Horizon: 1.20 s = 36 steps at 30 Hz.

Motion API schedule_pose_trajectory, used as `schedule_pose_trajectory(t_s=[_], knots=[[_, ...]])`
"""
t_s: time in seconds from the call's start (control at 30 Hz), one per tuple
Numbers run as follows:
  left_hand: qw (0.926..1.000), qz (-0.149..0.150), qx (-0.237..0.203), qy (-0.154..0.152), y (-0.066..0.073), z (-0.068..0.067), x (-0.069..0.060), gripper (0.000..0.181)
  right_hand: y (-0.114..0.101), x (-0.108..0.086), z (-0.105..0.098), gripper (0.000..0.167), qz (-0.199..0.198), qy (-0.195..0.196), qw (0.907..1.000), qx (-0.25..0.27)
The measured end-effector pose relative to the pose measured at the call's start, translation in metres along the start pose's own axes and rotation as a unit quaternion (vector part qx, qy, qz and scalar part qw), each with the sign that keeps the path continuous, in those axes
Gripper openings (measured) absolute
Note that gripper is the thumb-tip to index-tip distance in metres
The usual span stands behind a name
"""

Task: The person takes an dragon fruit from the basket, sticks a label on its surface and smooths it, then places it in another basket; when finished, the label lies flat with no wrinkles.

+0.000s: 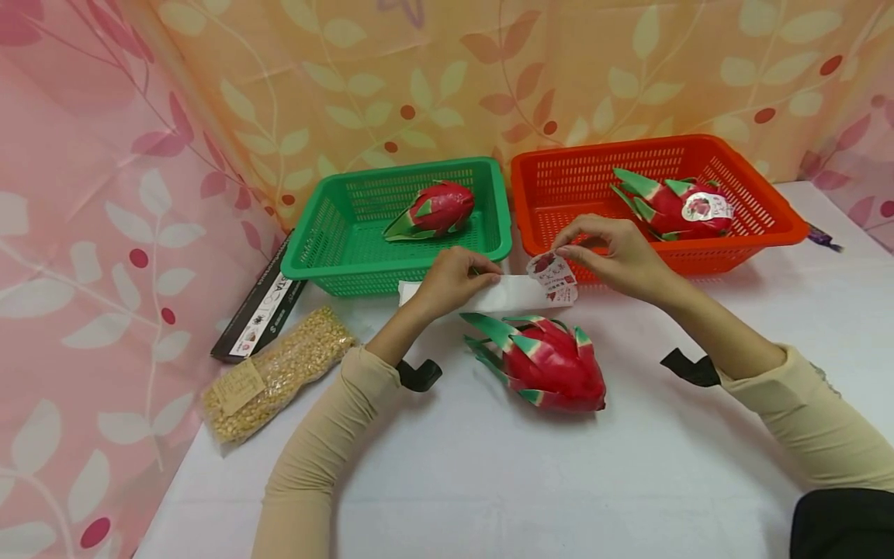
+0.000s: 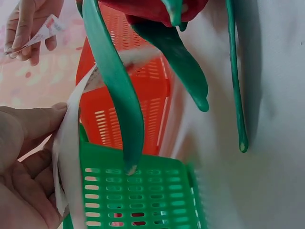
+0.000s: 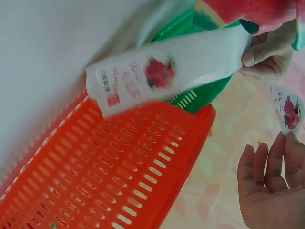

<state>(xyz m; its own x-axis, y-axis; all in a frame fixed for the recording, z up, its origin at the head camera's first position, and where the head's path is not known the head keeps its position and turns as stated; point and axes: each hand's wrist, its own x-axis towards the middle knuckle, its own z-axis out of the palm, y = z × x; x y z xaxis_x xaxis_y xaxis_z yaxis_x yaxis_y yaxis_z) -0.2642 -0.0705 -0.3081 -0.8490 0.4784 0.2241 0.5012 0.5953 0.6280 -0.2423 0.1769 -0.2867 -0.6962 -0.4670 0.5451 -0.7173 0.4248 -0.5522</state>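
My left hand (image 1: 454, 281) pinches a white strip of label paper (image 1: 515, 296) between thumb and fingers; a printed dragon fruit label (image 3: 159, 72) shows on the strip in the right wrist view. My right hand (image 1: 618, 255) pinches one sticker (image 1: 550, 269) by its edge, raised over the strip's right end. That sticker, also printed with a dragon fruit, appears apart from the strip in the right wrist view. On the table just in front of both hands lies a red dragon fruit (image 1: 559, 369) with green-tipped scales, its leafy end to the left. Neither hand touches it.
Behind my hands stand a green basket (image 1: 349, 278) holding a dragon fruit (image 1: 440, 208) and a red basket (image 1: 757, 242) holding a dragon fruit (image 1: 663, 210) bearing a round sticker. At left lie a bag of beige kernels (image 1: 293, 369) and a black box (image 1: 265, 307).
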Motion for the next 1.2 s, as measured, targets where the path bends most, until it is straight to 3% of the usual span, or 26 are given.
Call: schedule_pose_trajectory(t_s=[0.4,0.7,0.87,0.97,1.2], knots=[[0.9980,0.022,0.029,-0.053,0.000,-0.001,0.002,0.018,-0.011,0.003,-0.003,0.010,0.038,-0.048,0.9981,0.003],[0.9956,0.031,0.071,-0.053,0.012,-0.004,-0.006,0.020,-0.017,0.003,-0.005,0.011,0.056,-0.076,0.9955,0.007],[0.9947,0.046,0.086,-0.033,0.020,-0.010,-0.011,0.019,-0.021,0.003,-0.004,0.013,0.063,-0.083,0.9946,0.003],[0.9965,0.057,0.061,-0.010,0.025,-0.012,-0.014,0.019,-0.022,0.003,-0.003,0.013,0.066,-0.089,0.9939,0.001],[0.9956,0.045,-0.076,0.030,0.045,-0.012,-0.024,0.019,-0.029,0.004,0.001,0.013,0.073,-0.097,0.9926,-0.005]])
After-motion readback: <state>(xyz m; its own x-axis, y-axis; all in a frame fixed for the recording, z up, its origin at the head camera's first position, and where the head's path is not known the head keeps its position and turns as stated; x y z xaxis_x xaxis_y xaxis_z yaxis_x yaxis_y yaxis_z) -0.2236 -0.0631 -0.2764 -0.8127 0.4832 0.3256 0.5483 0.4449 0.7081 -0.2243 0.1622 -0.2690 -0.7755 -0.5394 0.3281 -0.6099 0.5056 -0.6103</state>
